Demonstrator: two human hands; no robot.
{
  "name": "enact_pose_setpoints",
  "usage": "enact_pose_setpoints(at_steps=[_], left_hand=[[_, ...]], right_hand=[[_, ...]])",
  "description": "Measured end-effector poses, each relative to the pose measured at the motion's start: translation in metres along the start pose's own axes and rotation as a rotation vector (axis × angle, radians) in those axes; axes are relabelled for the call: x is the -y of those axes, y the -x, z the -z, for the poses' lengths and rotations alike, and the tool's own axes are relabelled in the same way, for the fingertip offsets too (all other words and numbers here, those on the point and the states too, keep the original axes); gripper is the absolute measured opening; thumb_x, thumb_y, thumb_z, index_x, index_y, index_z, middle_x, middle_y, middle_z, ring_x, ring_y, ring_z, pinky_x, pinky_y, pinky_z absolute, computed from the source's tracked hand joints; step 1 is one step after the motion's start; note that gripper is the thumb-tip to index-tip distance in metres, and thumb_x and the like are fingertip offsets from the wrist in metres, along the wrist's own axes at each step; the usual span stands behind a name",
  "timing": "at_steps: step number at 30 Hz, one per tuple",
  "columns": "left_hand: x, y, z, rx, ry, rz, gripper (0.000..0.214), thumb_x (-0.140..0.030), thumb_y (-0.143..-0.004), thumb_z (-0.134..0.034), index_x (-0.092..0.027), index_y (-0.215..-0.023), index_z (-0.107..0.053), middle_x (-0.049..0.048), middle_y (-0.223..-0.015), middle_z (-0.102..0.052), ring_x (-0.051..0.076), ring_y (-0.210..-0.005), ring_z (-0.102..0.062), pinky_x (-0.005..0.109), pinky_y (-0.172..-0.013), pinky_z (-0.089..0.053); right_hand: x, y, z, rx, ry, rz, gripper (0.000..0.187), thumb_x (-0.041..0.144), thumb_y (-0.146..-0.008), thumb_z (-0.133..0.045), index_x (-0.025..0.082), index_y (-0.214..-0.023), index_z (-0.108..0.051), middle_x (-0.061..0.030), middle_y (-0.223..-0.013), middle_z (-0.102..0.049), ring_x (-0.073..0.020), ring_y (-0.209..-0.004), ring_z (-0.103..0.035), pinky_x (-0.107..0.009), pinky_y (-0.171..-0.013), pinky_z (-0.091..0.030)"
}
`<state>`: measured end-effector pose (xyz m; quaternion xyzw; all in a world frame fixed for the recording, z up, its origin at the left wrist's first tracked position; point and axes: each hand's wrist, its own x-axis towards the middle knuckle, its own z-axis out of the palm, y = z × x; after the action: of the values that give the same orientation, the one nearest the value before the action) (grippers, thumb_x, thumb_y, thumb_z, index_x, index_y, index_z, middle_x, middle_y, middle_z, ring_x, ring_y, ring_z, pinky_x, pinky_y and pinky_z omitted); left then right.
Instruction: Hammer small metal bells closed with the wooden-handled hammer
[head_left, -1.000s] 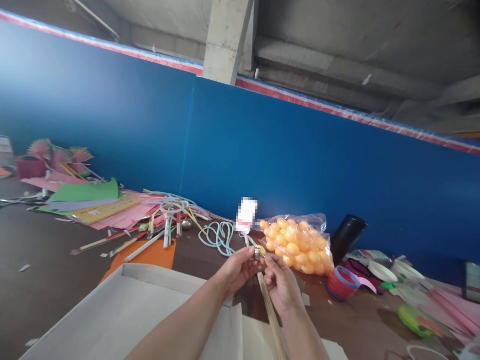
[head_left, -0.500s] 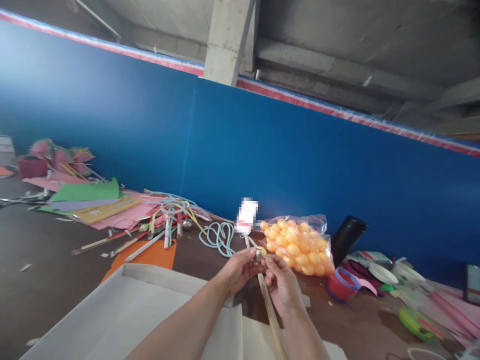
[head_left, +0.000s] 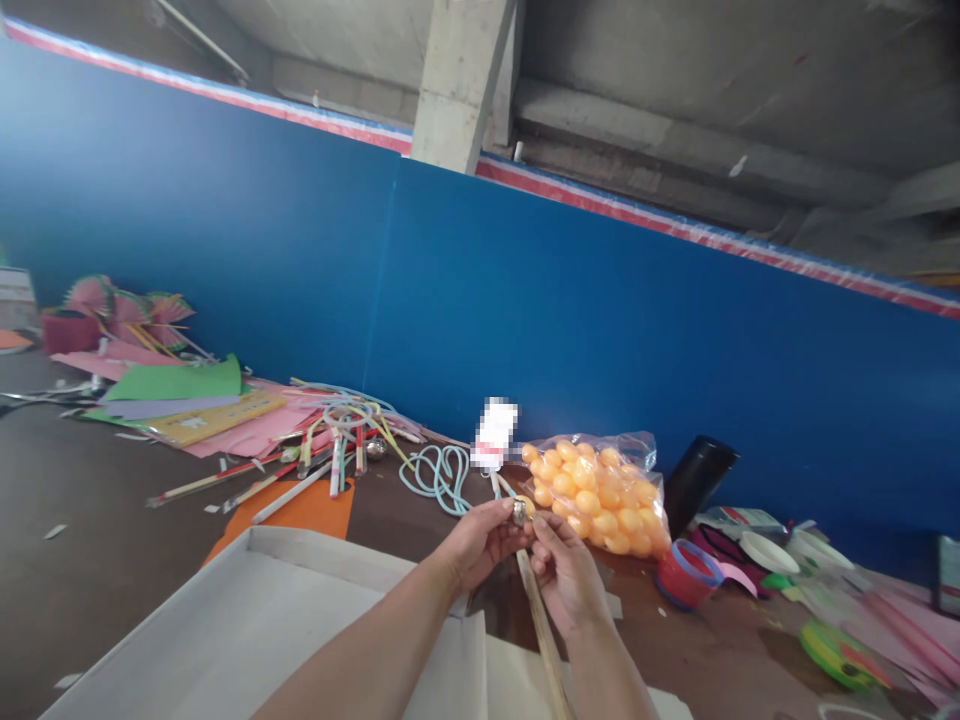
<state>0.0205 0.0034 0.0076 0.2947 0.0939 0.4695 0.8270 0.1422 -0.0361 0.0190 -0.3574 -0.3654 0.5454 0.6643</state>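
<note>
My left hand is closed, pinching a small shiny silver bell between thumb and fingertips. Right beside it, my right hand has its thumb and forefinger pressed together close to the bell; whatever they pinch is too small to make out. A yellow-orange ball shows just behind the fingertips. Beneath the hands, a pale wooden stick runs toward me past my right wrist. Light-blue cord lies coiled on the table beyond my left hand.
A clear bag of orange balls lies behind my right hand, near a black cylinder and a red cup. At front left sits a white box tray. Coloured papers and sticks spread leftward. A blue partition stands behind.
The view has shifted very slightly. Both hands keep the same pinching pose around the bell.
</note>
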Motion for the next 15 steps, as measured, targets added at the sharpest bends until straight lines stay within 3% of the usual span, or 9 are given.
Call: enact_pose_setpoints(at_steps=[15], left_hand=[[0.0008, -0.0001, 0.0019, 0.035, 0.011, -0.007, 0.019, -0.023, -0.078, -0.056, -0.007, -0.088, -0.06, 0.0098, -0.079, -0.065, 0.013, -0.072, -0.061, 0.025, -0.075, -0.049]], right_hand=[[0.0007, 0.0003, -0.0033, 0.009, -0.057, -0.018, 0.011, 0.023, -0.068, -0.071, 0.017, -0.074, -0.063, 0.003, -0.063, -0.059, -0.0002, -0.042, -0.038, -0.008, -0.038, -0.035]])
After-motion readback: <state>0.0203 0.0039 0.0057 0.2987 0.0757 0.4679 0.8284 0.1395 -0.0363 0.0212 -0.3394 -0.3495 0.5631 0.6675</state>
